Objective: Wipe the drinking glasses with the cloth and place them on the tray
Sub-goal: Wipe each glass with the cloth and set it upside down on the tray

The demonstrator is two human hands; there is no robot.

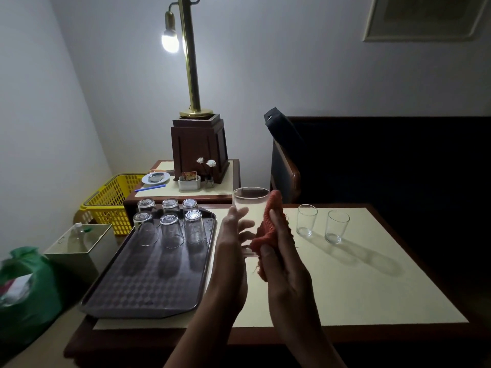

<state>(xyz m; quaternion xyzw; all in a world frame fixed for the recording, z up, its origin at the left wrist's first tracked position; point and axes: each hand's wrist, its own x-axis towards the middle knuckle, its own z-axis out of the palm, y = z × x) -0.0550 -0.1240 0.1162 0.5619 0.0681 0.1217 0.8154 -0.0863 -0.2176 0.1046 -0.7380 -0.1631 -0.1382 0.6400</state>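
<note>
- Your left hand (233, 251) has its fingers wrapped round one drinking glass (249, 205), holding it mouth up in the air above the desk (345, 288).
- Your right hand (284, 264) grips one orange-red cloth (269, 224) and presses it against the glass's side at 3 o'clock. Your hands are close together, with the glass and cloth between them.
- One dark tray (148, 288) lies on the desk at 9 o'clock from your hands.
- Six upturned glasses (171, 229) stand mouth down at the tray's far end, at 10 o'clock, in two rows of three.
- Two upright glasses (307, 220) stand on the bare desk at 2 o'clock, side by side and not touching.
- At 11 o'clock, beyond the tray, one side table (164, 192) carries one lit brass lamp (190, 62).
- One yellow basket (111, 205) sits to the left of that table.
</note>
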